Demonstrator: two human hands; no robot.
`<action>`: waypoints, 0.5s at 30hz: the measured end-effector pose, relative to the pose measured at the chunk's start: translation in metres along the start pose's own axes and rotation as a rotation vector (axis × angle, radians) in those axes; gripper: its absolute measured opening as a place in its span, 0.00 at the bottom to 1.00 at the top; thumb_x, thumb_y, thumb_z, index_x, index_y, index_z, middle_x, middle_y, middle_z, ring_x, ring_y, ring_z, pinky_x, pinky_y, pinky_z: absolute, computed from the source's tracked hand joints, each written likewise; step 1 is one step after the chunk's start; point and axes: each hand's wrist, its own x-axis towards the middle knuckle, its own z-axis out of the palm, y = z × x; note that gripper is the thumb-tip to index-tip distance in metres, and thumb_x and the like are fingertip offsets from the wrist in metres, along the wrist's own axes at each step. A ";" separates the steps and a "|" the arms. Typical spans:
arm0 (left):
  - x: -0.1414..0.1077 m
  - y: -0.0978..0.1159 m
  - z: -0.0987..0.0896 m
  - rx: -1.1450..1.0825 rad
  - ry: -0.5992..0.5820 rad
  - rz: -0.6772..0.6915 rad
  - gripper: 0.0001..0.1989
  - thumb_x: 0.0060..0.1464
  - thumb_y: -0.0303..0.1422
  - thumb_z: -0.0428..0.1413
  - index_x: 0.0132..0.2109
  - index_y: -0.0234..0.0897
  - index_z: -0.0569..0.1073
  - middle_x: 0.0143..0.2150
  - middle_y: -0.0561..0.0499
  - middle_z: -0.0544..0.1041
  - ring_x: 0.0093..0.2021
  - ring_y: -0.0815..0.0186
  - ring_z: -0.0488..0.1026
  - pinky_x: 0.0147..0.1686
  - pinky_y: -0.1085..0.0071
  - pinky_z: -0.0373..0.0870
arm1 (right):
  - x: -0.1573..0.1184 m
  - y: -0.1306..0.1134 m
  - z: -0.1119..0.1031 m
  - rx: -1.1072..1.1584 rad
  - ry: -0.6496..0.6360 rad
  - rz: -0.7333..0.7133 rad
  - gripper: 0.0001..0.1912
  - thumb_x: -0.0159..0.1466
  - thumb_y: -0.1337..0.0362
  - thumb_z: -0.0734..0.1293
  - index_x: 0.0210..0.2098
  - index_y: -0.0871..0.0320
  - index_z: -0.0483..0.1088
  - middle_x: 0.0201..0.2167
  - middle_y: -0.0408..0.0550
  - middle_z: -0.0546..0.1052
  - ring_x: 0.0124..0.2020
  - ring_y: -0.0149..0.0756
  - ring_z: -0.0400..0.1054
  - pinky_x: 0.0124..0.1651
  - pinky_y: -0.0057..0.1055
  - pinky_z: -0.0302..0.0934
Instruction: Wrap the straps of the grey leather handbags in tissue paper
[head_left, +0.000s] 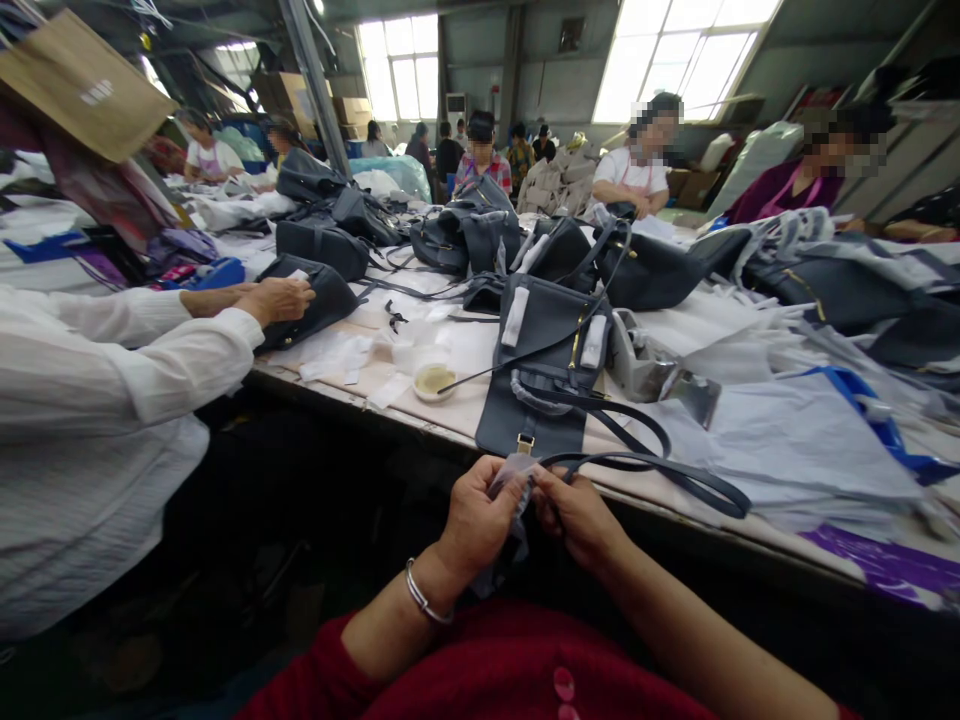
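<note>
here, head view: left hand point(480, 515) and right hand point(574, 510) meet below table edge, fingertips of both pinching thin translucent wrapping strip point(514, 472) around end of dark blue leather strap point(645, 465), held close for fine work. strap runs from flat navy leather handbag point(536, 385) lying just ahead on worktable point(420, 420). small white dish of yellowish glue point(434, 380) beside bag, within reach. co-worker's hand point(281, 298) in white sleeve rests on another dark bag point(315, 300), left.
</note>
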 end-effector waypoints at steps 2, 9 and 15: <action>0.001 -0.003 0.000 -0.060 0.002 -0.028 0.16 0.55 0.45 0.59 0.34 0.34 0.73 0.27 0.53 0.71 0.28 0.70 0.66 0.29 0.75 0.64 | 0.001 0.002 0.000 0.095 -0.013 -0.002 0.22 0.55 0.50 0.74 0.23 0.57 0.61 0.14 0.34 0.61 0.14 0.21 0.50 0.16 0.21 0.40; 0.008 -0.013 -0.003 -0.287 -0.065 -0.183 0.19 0.55 0.49 0.57 0.33 0.34 0.73 0.25 0.55 0.71 0.25 0.72 0.65 0.27 0.76 0.64 | -0.001 -0.002 -0.006 -0.045 0.036 -0.109 0.21 0.56 0.51 0.73 0.22 0.57 0.62 0.13 0.36 0.63 0.14 0.23 0.51 0.18 0.23 0.40; 0.017 -0.014 -0.011 -0.257 -0.046 -0.204 0.19 0.55 0.48 0.58 0.35 0.33 0.76 0.30 0.51 0.77 0.30 0.68 0.72 0.31 0.74 0.69 | -0.001 -0.006 -0.005 -0.147 0.062 -0.138 0.20 0.57 0.49 0.71 0.23 0.57 0.64 0.15 0.37 0.64 0.15 0.24 0.53 0.18 0.24 0.44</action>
